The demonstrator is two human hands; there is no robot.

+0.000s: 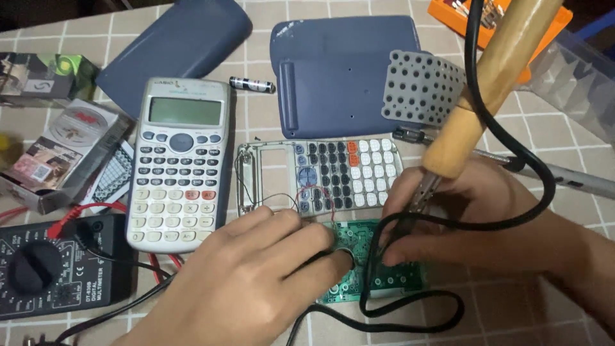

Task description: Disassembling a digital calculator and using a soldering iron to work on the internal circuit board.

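Observation:
My left hand [256,282] rests fingers-down on a green circuit board [368,259], pressing it to the table. My right hand [474,224] grips a soldering iron with a wooden handle [493,83], its metal tip [424,192] pointing down at the board's top edge. The iron's black cord [544,186] loops over my right wrist and across the board. Just behind the board lies an opened calculator front shell [320,176] with its keys showing, joined to the board by thin red and black wires [307,195].
A whole silver calculator [179,160] lies to the left, with a black multimeter [51,266] and its red lead at lower left. Two blue covers [346,70], a grey rubber keypad [423,86], a battery [252,84], a screwdriver [564,174], small boxes [57,154] and an orange tray [448,13] surround them.

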